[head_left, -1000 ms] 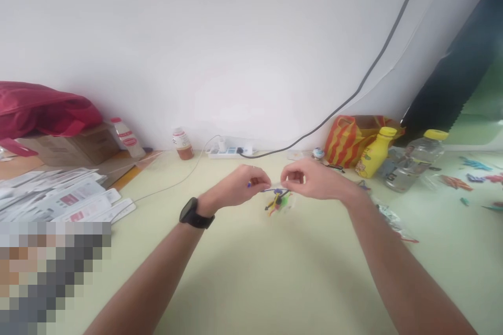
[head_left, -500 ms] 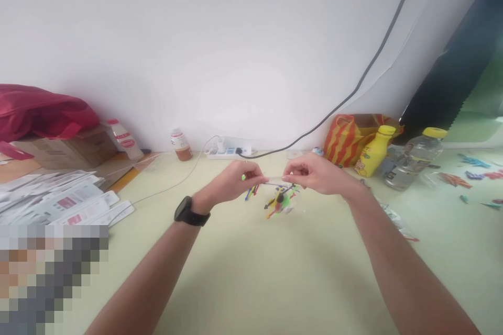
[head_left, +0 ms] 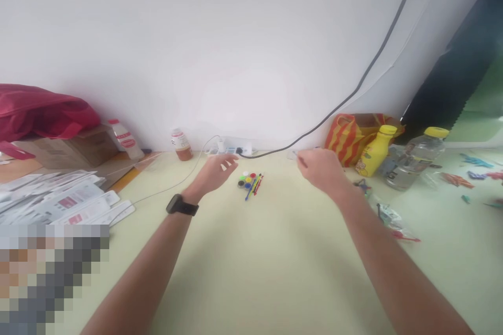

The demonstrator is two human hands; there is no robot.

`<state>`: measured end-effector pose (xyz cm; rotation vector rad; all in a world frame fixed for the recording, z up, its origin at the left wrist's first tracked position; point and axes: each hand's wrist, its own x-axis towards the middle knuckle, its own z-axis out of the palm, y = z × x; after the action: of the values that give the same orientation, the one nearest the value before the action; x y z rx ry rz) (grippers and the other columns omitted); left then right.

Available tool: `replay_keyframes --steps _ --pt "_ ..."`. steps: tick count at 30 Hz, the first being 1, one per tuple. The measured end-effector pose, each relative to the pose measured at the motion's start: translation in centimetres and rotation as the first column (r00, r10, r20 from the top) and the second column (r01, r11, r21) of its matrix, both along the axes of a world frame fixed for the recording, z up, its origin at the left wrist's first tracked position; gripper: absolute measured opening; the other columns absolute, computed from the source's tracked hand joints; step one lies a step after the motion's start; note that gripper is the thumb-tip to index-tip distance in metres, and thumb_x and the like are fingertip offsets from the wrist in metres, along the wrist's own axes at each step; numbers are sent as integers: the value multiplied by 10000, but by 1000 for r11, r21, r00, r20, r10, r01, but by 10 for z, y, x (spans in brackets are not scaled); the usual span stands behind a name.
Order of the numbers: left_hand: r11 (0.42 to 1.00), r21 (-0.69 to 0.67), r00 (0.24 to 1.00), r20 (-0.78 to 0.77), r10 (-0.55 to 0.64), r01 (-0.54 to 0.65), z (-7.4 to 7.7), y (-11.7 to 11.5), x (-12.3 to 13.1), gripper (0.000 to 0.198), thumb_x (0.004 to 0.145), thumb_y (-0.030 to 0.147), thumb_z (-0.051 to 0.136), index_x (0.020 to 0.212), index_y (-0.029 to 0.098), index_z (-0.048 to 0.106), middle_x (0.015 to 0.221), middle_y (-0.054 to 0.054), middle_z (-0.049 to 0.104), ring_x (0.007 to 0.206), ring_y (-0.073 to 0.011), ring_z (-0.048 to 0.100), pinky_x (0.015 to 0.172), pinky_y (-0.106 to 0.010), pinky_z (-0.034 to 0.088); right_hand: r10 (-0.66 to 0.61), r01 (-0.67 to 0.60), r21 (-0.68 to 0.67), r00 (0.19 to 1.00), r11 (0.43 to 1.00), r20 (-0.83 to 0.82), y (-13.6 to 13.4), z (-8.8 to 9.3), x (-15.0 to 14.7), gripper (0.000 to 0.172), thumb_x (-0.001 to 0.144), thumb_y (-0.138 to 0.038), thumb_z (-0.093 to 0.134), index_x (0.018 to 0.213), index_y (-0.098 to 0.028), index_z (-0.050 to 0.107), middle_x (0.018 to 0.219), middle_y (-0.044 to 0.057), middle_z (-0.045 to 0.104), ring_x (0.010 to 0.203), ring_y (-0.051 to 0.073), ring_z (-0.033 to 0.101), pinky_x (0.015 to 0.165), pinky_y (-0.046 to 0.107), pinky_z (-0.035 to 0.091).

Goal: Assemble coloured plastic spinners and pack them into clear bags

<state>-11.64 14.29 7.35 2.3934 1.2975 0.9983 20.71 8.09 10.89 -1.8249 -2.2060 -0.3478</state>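
My left hand [head_left: 217, 172] is over the left side of the table, its fingers loosely bent and apart with nothing between them. Just right of it lie several small round coloured discs [head_left: 248, 179], in white, red, yellow, green, blue and dark tones. Beside the discs are thin coloured arrow-like sticks [head_left: 255, 187], blue, green and red. My right hand [head_left: 323, 170] is farther right, near the striped bag, with its fingers curled closed. What it holds, if anything, is hidden by the hand. A black watch [head_left: 181, 205] is on my left wrist.
A power strip [head_left: 230, 151] with cables stands by the wall. A drink bottle [head_left: 181, 145] is at left; a striped bag [head_left: 341, 133], yellow bottle [head_left: 373, 154] and clear bottle [head_left: 414, 159] are at right. Clear packets [head_left: 389, 214] lie beside my right forearm. Stacked white cards [head_left: 66, 199] lie left.
My hands have moved apart, left hand leftwards and right hand to the right. The multicoloured bundle that hung between them is out of sight. The discs and sticks on the table are now uncovered.
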Motion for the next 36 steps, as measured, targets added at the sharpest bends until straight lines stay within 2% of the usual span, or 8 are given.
replay_keyframes --steps 4,7,10,18,22,25,30,36 --pt "995 -98 999 -41 7 -11 -30 3 4 523 960 574 568 1351 235 640 1341 -132 677 1128 -283 673 916 -392 561 74 -55 -193 993 980 92 8 -39 -34 240 933 -90 479 989 -164 700 974 169 749 887 277 695 707 328 393" --pt "991 -131 994 -104 -18 4 -46 -1 16 592 977 591 533 1466 258 553 1543 -124 528 1411 -327 495 1163 -490 408 135 -104 -281 987 954 93 8 -65 -54 230 888 -55 535 1005 -172 696 973 147 759 905 261 712 719 312 415" --pt "987 -161 992 -127 -26 5 -57 -6 28 641 983 607 520 1517 252 507 1642 -132 397 1518 -356 345 1226 -529 313 140 -106 -319 987 942 85 9 -80 -55 232 901 -68 523 1006 -174 701 999 145 762 939 270 719 741 323 432" --pt "980 -193 974 -208 -93 53 -75 -12 36 614 1033 618 396 1553 298 464 1728 -63 204 1596 -379 103 1261 -571 209 -45 51 -322 999 945 28 31 -81 7 185 911 -162 589 1044 -147 715 1061 165 752 990 288 714 782 328 456" --pt "975 -223 958 -284 -47 -18 -82 -17 42 731 1013 679 376 1603 248 370 1733 -107 160 1598 -383 83 1268 -558 199 -79 64 -258 996 964 -50 37 -73 25 316 962 -305 591 1226 -156 681 1122 179 744 1081 328 679 856 376 465" --pt "978 -197 947 -323 0 -67 -86 -16 48 779 996 709 383 1613 234 344 1735 -130 129 1591 -413 83 1259 -580 198 -33 5 -210 991 978 -127 36 -67 19 389 997 -354 545 1329 -171 635 1121 168 743 1095 333 667 888 401 463" --pt "983 -170 931 -364 6 -73 -83 -12 58 755 984 709 419 1611 294 355 1733 -121 154 1576 -447 131 1236 -633 190 152 -206 -188 951 960 -270 27 -72 -8 352 1014 -337 525 1327 -223 642 1081 90 747 1011 245 691 893 349 492" --pt "976 -177 902 -389 -188 127 -73 -46 72 664 981 693 458 1579 411 394 1739 -49 151 1572 -441 164 1231 -670 176 282 -364 -135 866 921 -412 15 -100 -30 473 1078 -338 358 1516 -216 489 1477 111 587 1394 244 501 1156 411 404"
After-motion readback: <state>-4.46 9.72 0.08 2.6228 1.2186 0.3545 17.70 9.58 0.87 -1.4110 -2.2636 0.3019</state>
